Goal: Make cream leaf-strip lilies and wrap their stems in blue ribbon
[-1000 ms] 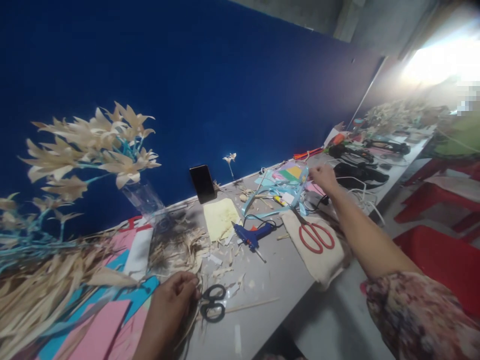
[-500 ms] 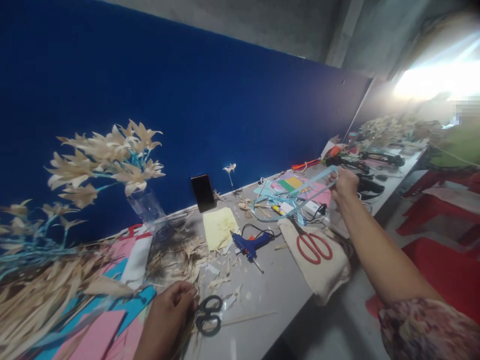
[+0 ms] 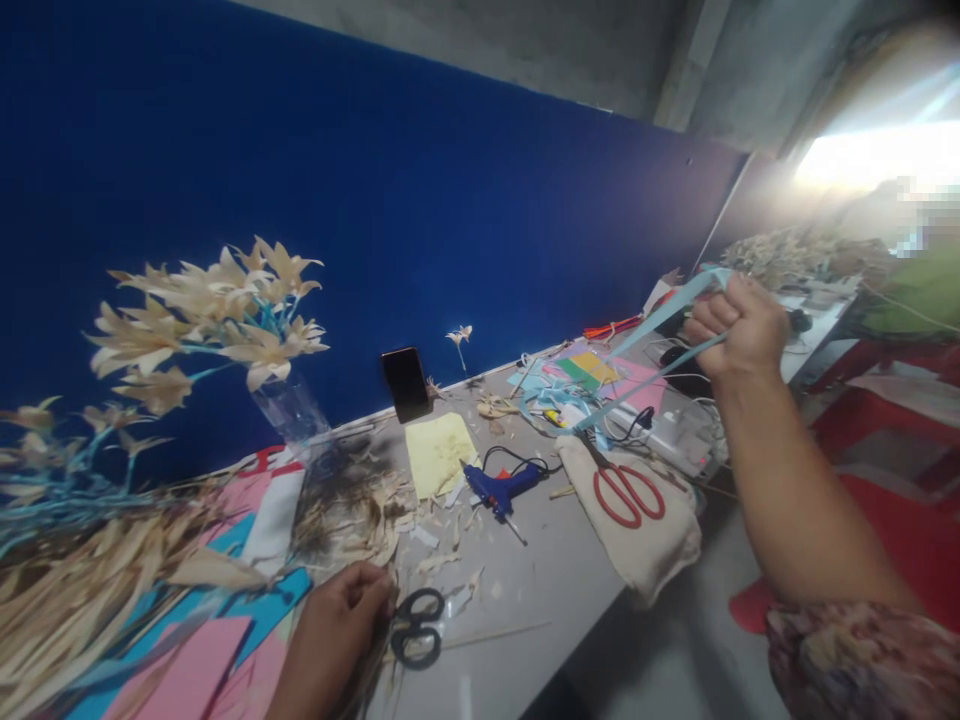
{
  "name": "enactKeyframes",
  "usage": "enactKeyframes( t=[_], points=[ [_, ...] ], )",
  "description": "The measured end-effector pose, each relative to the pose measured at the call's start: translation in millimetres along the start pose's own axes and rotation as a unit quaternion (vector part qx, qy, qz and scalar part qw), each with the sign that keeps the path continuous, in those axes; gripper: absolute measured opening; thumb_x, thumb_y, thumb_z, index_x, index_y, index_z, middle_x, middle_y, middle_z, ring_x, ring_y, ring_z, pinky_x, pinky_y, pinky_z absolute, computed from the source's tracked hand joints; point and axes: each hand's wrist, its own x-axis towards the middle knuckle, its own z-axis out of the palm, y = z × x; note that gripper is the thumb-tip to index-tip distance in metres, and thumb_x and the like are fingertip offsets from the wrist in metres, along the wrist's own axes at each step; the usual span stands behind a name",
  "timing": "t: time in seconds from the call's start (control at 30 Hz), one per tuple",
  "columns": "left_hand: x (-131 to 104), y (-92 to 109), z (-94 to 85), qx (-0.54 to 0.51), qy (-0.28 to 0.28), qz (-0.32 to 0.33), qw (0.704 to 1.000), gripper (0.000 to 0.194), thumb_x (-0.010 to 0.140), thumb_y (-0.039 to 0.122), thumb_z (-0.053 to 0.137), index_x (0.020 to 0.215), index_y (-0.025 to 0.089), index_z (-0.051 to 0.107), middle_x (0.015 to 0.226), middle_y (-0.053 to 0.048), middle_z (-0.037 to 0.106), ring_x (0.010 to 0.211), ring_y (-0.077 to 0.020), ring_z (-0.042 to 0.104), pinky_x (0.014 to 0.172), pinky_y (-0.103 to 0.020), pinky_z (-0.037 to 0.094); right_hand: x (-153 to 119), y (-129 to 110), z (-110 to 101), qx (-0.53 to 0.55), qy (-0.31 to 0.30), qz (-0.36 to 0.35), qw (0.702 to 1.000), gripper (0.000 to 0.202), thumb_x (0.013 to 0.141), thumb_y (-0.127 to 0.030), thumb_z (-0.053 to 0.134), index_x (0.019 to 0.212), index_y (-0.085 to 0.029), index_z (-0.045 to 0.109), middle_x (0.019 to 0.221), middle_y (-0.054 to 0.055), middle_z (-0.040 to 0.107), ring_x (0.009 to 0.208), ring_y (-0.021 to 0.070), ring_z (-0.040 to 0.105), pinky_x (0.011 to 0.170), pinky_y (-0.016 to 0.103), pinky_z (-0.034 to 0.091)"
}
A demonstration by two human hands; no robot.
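From where I sit, my right hand (image 3: 739, 325) is raised over the far right part of the table (image 3: 517, 610), fingers curled closed around a light blue ribbon (image 3: 667, 310). Two strands of it slope down and leftward from my grip to the tangle beside some coloured paper (image 3: 589, 368). A white power strip (image 3: 679, 440) lies below that forearm.

My left hand (image 3: 341, 620) is low at the near side, fingers bent inward; I cannot tell whether it has hold of anything. Just beside its fingertips lie the black scissors (image 3: 414, 628), with a thin stick (image 3: 499, 634) next to them.

Between my hands I have the blue glue gun (image 3: 501, 490) on the table, near a yellow sheet (image 3: 435, 455) with scraps on it. The red scissors (image 3: 616, 470) rest on a cream cloth (image 3: 660, 560) at the table's edge. Against the blue wall (image 3: 375, 180) leans a phone (image 3: 406, 385); to its left, pale flowers (image 3: 259, 350) stand in a clear vase (image 3: 289, 410), and dried leaves (image 3: 97, 560) lie piled nearer me.
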Motion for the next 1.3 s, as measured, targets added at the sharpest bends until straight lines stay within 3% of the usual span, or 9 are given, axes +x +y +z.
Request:
enactKeyframes(
  t=[0.17,0.37,0.47,0.6,0.73,0.9,1.0,1.1,1.3],
  points=[
    [-3.0,0.6,-1.3,-0.013,0.01,0.001,1.0,0.031,0.066,0.047,0.07,0.058,0.02,0.058,0.046,0.002,0.052,0.04,-0.0135,0.042,0.04,-0.023,0.029,-48.0,-9.9,54.2,0.035,-0.021,-0.006,0.999,0.015,0.083,-0.035,0.071,0.085,-0.024,0.061,0.049,-0.011,0.034,0.04,0.007,0.03,0.041,0.021,0.026],
    [-8.3,28.5,-11.3,-0.002,0.04,0.03,0.999,0.035,0.069,0.054,0.068,0.064,0.019,0.065,0.051,0.002,0.054,0.047,-0.014,0.044,0.046,-0.024,0.034,-166.5,17.5,84.0,-0.216,-0.109,-0.059,0.969,0.033,0.089,-0.031,0.063,0.12,-0.02,0.064,0.066,-0.002,0.062,0.053,0.0143,0.06,0.051,0.026,0.05],
    [-12.0,63.6,9.3,-0.043,-0.061,0.034,0.997,0.046,0.073,0.063,0.064,0.076,0.018,0.073,0.064,-0.003,0.067,0.052,-0.0167,0.052,0.049,-0.026,0.039,-209.9,24.5,91.0,-0.254,-0.17,-0.112,0.945,0.036,0.091,-0.027,0.059,0.126,-0.022,0.062,0.099,0.009,0.075,0.075,0.0218,0.072,0.066,0.031,0.059],
    [-16.8,99.7,57.6,-0.196,-0.21,0.012,0.958,0.047,0.074,0.06,0.069,0.083,0.015,0.077,0.089,-0.011,0.076,0.083,-0.0253,0.066,0.072,-0.031,0.051,-247.1,22.4,105.9,-0.262,-0.301,-0.178,0.9,0.031,0.091,-0.024,0.056,0.121,-0.018,0.063,0.094,0.012,0.077,0.078,0.0258,0.073,0.072,0.037,0.059],
    [-24.5,97.1,81.8,-0.345,-0.209,-0.074,0.912,0.038,0.066,0.048,0.082,0.081,0.014,0.074,0.082,-0.009,0.076,0.073,-0.0203,0.067,0.068,-0.027,0.05,-266.1,20.7,108.4,-0.27,-0.382,-0.175,0.866,0.026,0.089,-0.025,0.058,0.112,-0.015,0.066,0.105,0.015,0.075,0.1,0.0305,0.069,0.086,0.043,0.057],
    [-38.6,69.5,81.8,-0.407,-0.141,-0.133,0.892,0.031,0.063,0.038,0.088,0.072,0.016,0.068,0.084,-0.009,0.076,0.075,-0.0197,0.07,0.075,-0.029,0.053,-220.7,47.6,73.2,-0.35,-0.259,-0.099,0.894,0.023,0.098,-0.028,0.049,0.093,-0.021,0.071,0.093,0.008,0.076,0.09,0.0236,0.071,0.083,0.036,0.054],
    [-47.2,56.5,88.4,-0.396,-0.189,-0.155,0.885,0.031,0.064,0.038,0.088,0.071,0.015,0.067,0.081,-0.008,0.075,0.062,-0.0153,0.066,0.067,-0.028,0.052,-164.0,81.3,44.2,-0.605,-0.143,0.124,0.773,0.026,0.097,-0.034,0.05,0.106,-0.021,0.071,0.11,0.013,0.073,0.104,0.0272,0.068,0.088,0.036,0.051],
    [-51.8,48.4,98.1,-0.395,-0.213,-0.142,0.882,0.032,0.062,0.037,0.089,0.068,0.014,0.068,0.077,-0.009,0.074,0.06,-0.0146,0.064,0.064,-0.027,0.05,-118.2,111.4,23.0,-0.639,-0.131,0.191,0.734,0.022,0.086,-0.03,0.064,0.1,-0.014,0.073,0.099,0.018,0.074,0.097,0.0315,0.07,0.082,0.037,0.05],
    [-50.0,46.8,104.5,-0.395,-0.227,-0.12,0.882,0.033,0.06,0.04,0.089,0.066,0.013,0.072,0.075,-0.009,0.073,0.063,-0.0154,0.064,0.068,-0.028,0.05,-54.8,112.9,-3.8,-0.619,-0.086,0.197,0.756,0.028,0.089,-0.025,0.05,0.091,-0.013,0.075,0.093,0.014,0.076,0.093,0.0268,0.069,0.073,0.028,0.048]
  ],
)
